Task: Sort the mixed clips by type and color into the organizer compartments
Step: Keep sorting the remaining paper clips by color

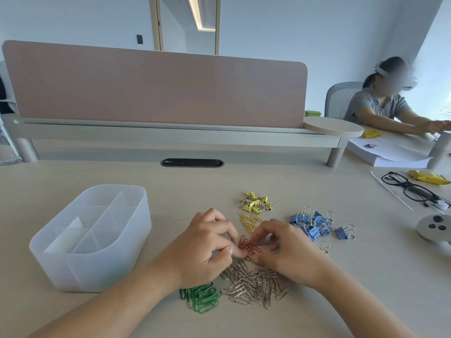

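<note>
On the pale wooden desk (341, 301) both hands meet over a small bunch of red wire paper clips (249, 247). The left hand (207, 242) and the right hand (285, 250) each have their fingers curled and pinch that bunch from their own side. Just below the hands lie a heap of silver metal paper clips (253, 285) and, beside it to the left, a pile of green paper clips (202, 298). Above the hands are a few yellow paper clips (250, 222) and yellow binder clips (257, 203); blue binder clips (314, 224) sit to the right. The translucent white plastic organizer (102, 272) stands apart on the left, its divided compartments showing no clips.
</note>
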